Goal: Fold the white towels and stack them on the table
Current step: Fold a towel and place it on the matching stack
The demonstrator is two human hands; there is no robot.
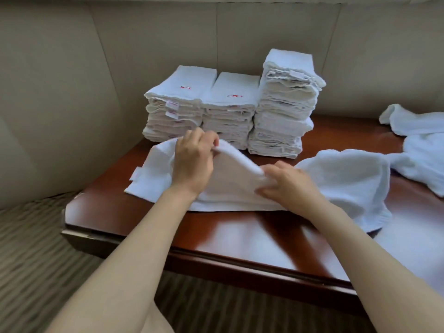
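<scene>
A white towel (230, 188) lies partly folded on the dark red-brown table (240, 236), its upper layer lifted into an arch. My left hand (194, 159) pinches the raised edge at its far end. My right hand (286, 182) grips the same edge nearer to me. Behind the towel stand three stacks of folded white towels: a left stack (177, 104), a middle stack (230, 109) and a taller right stack (286, 104). The two lower stacks show red embroidery on top.
Loose unfolded white towels (348, 183) lie heaped on the table to the right, with more (418, 131) at the far right edge. A beige padded wall (144, 44) runs behind the table. Striped carpet (36, 236) lies to the left, below the table's front edge.
</scene>
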